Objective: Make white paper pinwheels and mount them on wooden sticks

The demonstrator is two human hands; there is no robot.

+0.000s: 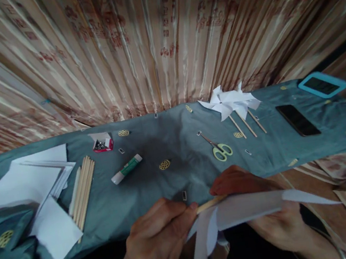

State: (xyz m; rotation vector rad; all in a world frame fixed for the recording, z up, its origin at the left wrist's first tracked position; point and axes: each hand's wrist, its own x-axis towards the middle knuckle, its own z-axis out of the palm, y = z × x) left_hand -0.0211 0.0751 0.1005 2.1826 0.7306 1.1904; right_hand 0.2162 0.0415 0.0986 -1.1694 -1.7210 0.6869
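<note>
Over the near edge of the cloth-covered table, my left hand (163, 232) is closed around a thin wooden stick (210, 204). My right hand (251, 182) grips a white paper pinwheel (249, 209) set against that stick, and its curled blades partly cover the palm. Fingers of the right hand also reach the stick's far end. Where paper and stick meet is mostly hidden by the hands. Ahead of them lie scissors (219, 150) with pale green handles, blades slightly apart. A green and white glue stick (127, 169) rests farther left.
Finished white pinwheels (233, 101) on sticks lie at the back right, near a black phone (297, 119) and a blue-framed device (322, 84). To the left are a small open box of pins (102, 142), several wooden sticks (83, 188) and white paper sheets (25, 180). A curtain (145, 41) hangs behind.
</note>
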